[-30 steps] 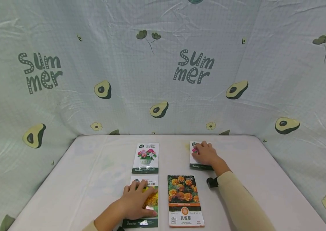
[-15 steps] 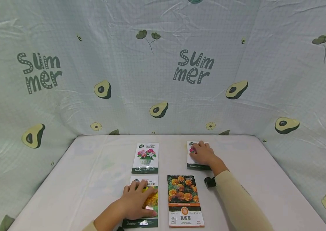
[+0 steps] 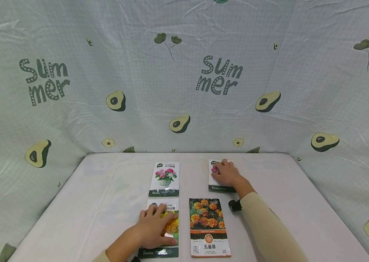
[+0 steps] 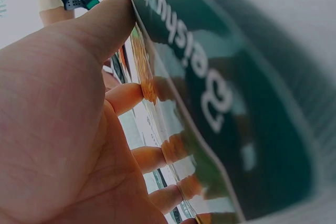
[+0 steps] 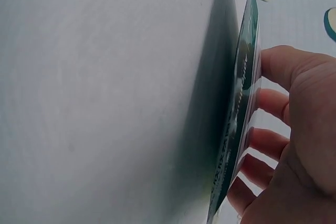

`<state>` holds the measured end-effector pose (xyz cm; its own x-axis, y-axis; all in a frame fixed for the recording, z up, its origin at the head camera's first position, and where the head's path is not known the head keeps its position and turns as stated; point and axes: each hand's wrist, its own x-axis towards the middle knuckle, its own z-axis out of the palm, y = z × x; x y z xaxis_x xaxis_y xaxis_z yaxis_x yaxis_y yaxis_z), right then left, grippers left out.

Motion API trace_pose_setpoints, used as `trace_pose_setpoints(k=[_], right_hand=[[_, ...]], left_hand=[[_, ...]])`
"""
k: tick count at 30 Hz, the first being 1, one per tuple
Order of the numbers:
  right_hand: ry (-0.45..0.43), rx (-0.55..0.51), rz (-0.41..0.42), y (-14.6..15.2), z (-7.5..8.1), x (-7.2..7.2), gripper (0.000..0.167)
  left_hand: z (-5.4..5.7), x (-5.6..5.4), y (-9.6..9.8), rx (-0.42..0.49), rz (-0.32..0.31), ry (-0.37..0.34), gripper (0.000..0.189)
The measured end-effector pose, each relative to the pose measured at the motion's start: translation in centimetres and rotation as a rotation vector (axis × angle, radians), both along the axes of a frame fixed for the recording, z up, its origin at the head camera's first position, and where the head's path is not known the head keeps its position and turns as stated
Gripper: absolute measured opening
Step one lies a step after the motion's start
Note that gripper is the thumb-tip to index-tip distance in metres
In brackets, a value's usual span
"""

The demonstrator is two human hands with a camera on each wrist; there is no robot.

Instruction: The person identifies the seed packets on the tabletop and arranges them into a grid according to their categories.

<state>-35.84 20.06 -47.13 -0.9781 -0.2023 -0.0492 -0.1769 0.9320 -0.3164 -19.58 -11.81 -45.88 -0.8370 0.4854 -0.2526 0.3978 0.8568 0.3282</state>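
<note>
My left hand [image 3: 154, 229] rests on a yellow-flower seed packet [image 3: 171, 205] at the near middle of the table. In the left wrist view its spread fingertips touch the glossy packet face, near the dark green band [image 4: 210, 72]. Farther back and to the right, my right hand [image 3: 227, 174] presses its fingertips on a white seed packet with pink flowers [image 3: 215, 186], hiding much of its picture. In the right wrist view, fingers [image 5: 270, 103] touch the packet's upper face, and its dark green edge [image 5: 236, 108] stands slightly off the table.
Another white seed packet with a flowerpot picture [image 3: 165, 178] lies just behind the left hand's packet. An orange marigold seed packet [image 3: 208, 225] lies to its right. The white table [image 3: 112, 203] ends at a patterned curtain [image 3: 145, 80].
My right hand has slid its seed packet a little to the left across the table. The left hand and the other packets have stayed in place.
</note>
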Motion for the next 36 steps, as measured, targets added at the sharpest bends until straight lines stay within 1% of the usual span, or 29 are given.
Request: trace_pose_setpoints(k=[7,15,22,28,36], right_hand=[[-0.001,0.003,0.014,-0.5,0.5,0.3,0.049],[0.0,-0.006,0.029,-0.7,0.1,0.0,0.048],[0.013,-0.014,0.049,-1.1,0.2,0.0,0.048],[0.004,-0.022,0.04,-1.6,0.1,0.1,0.05],[0.002,-0.008,0.037,-2.1,0.1,0.0,0.05]], left_hand=[[0.2,-0.1,0.1,-0.007,0.001,0.01,0.078],[0.2,-0.1,0.2,-0.02,0.001,0.011,0.079],[0.1,-0.1,0.2,-0.023,0.0,0.017,0.079],[0.0,-0.1,0.2,-0.025,-0.002,0.021,0.079],[-0.3,-0.1,0.0,-0.016,-0.006,0.018,0.079]])
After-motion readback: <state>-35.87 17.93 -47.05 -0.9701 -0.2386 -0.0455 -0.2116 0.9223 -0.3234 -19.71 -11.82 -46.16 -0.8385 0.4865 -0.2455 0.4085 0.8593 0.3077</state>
